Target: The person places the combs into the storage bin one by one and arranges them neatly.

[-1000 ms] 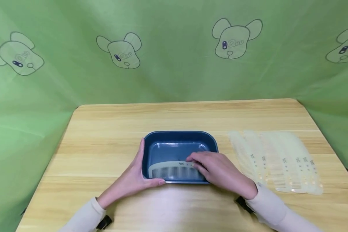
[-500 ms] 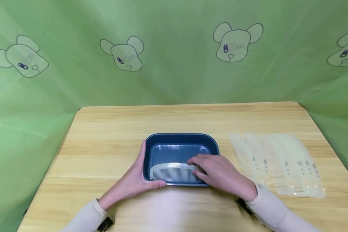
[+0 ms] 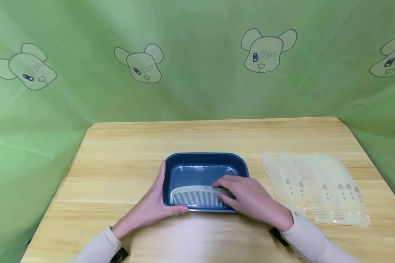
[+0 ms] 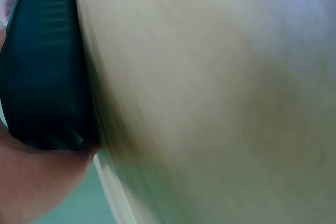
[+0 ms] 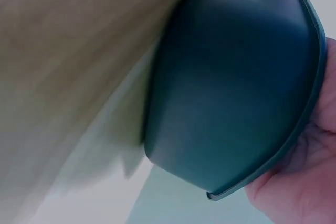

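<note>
A deep blue plastic box (image 3: 200,175) with rounded corners sits open on the table. My left hand (image 3: 152,199) holds its near-left corner, thumb along the front rim and fingers against the left side. In the left wrist view the hand (image 4: 37,184) touches the box's dark outer wall (image 4: 44,66). Inside the box, a pale translucent comb (image 3: 194,197) lies along the front wall, teeth toward me. My right hand (image 3: 246,191) reaches over the box's right side and pinches the comb's right end, which the fingers partly hide.
Several pale combs (image 3: 315,190) lie overlapping in a fan on the right of the wooden table (image 3: 128,157). A green cloth (image 3: 200,98) with printed animal heads hangs behind and at both sides.
The comb has tilted slightly against the front wall as the right hand shifts its fingers on its end. The left hand stays on the box. The head view has moved a little.
</note>
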`<act>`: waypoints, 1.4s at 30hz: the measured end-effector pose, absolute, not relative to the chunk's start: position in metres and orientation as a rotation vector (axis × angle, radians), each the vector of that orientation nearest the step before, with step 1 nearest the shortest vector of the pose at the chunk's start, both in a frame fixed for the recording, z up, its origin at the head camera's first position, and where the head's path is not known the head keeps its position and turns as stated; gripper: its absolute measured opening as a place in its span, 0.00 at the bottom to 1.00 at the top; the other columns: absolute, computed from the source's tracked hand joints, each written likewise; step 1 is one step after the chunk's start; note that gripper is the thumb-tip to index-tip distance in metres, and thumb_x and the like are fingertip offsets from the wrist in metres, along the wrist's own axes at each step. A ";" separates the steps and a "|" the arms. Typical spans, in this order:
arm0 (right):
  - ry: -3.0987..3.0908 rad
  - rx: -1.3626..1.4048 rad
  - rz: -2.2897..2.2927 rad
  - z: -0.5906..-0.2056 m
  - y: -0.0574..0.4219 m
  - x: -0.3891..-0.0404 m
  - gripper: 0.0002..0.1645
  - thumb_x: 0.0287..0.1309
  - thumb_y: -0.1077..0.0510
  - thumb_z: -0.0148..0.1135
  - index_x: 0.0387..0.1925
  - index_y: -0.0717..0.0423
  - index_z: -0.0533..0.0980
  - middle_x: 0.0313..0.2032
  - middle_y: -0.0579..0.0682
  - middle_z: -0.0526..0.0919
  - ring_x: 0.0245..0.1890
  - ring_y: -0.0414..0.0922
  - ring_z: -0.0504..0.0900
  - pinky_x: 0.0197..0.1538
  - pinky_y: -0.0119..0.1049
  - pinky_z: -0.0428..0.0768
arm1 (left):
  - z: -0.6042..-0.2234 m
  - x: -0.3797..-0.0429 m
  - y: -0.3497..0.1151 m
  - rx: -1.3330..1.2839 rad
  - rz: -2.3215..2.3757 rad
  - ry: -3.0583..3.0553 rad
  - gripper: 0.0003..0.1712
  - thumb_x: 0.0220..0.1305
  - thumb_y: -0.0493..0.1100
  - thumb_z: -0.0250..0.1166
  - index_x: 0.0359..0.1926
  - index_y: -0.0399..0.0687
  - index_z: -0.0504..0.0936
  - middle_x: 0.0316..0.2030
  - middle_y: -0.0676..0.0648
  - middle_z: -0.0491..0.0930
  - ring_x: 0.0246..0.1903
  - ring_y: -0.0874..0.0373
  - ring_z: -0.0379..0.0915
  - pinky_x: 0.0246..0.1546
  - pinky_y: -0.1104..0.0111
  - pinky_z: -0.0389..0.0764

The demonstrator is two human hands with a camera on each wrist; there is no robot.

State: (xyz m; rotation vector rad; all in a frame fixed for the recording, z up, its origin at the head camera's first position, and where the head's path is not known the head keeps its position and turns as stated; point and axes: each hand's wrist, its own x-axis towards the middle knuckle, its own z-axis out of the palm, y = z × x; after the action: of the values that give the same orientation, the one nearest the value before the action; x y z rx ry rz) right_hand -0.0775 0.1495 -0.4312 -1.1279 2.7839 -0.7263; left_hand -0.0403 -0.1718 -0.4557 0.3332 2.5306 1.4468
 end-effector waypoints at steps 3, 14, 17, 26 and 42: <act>2.796 -1.151 -0.786 -0.435 0.149 -0.076 0.10 0.72 0.54 0.73 0.52 0.47 0.88 0.47 0.40 0.88 0.43 0.37 0.85 0.41 0.39 0.86 | -0.457 -0.039 -0.173 0.329 1.482 2.498 0.88 0.51 0.62 0.89 0.87 0.74 0.24 0.87 0.46 0.41 0.82 0.42 0.49 0.76 0.38 0.57; 2.766 -1.183 -1.009 -0.440 0.157 -0.070 0.17 0.69 0.55 0.76 0.57 0.47 0.85 0.54 0.37 0.86 0.56 0.38 0.84 0.54 0.46 0.87 | -0.455 -0.038 -0.174 0.314 1.477 2.481 0.89 0.50 0.62 0.89 0.87 0.74 0.23 0.88 0.49 0.36 0.83 0.44 0.44 0.77 0.39 0.56; 2.753 -1.232 -1.087 -0.441 0.160 -0.069 0.21 0.66 0.57 0.79 0.59 0.48 0.84 0.57 0.37 0.84 0.59 0.40 0.83 0.58 0.46 0.86 | -0.455 -0.038 -0.174 0.319 1.464 2.493 0.88 0.51 0.63 0.88 0.87 0.73 0.24 0.88 0.48 0.35 0.83 0.43 0.44 0.77 0.38 0.55; 2.722 -1.235 -1.270 -0.440 0.171 -0.065 0.24 0.64 0.65 0.78 0.59 0.50 0.84 0.61 0.44 0.82 0.61 0.45 0.82 0.67 0.25 0.74 | -0.456 -0.037 -0.172 0.323 1.428 2.527 0.88 0.51 0.66 0.87 0.88 0.70 0.25 0.87 0.47 0.34 0.84 0.41 0.41 0.77 0.37 0.53; 2.852 -0.930 -1.415 -0.437 0.194 -0.059 0.28 0.62 0.71 0.76 0.61 0.48 0.83 0.66 0.50 0.81 0.63 0.49 0.79 0.48 0.17 0.74 | -0.455 -0.040 -0.172 0.322 1.418 2.534 0.88 0.50 0.66 0.88 0.88 0.71 0.24 0.87 0.48 0.33 0.84 0.42 0.40 0.77 0.39 0.53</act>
State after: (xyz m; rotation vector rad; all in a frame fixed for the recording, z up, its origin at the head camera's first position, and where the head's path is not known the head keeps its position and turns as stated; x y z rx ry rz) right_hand -0.0587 0.1944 -0.4367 -0.9301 2.8524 -1.4146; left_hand -0.0396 -0.1722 -0.4554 0.3224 2.5345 1.4179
